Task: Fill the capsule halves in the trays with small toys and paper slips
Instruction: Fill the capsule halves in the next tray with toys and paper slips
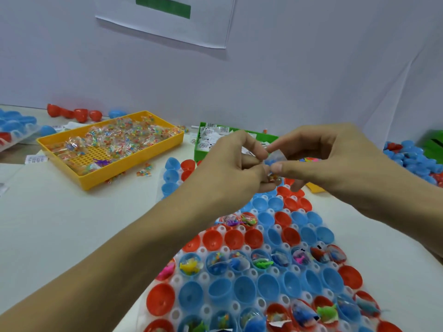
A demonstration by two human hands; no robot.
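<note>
Holding both hands together above the middle of the frame, the person works a small clear toy packet (273, 164) between them: the left hand (230, 168) curls its fingers round one side while the right hand (318, 159) pinches the other with thumb and forefinger, probably to separate or ready it before dropping it in. They hover directly over the white capsule tray (242, 283), which fills the lower centre and right, so the drop is short. In the tray, red and blue capsule halves (239, 291) sit open side up; some rows already carry small toys and paper slips, others lie bare, so the job looks partly done. Supplies stand within reach behind the tray: a yellow bin (134, 161) of toy packets at centre left and a green bin (201, 149) of paper slips just behind the hands. Loose red and blue capsule halves (412, 161) pile at the right edge, and more lie at upper left.
</note>
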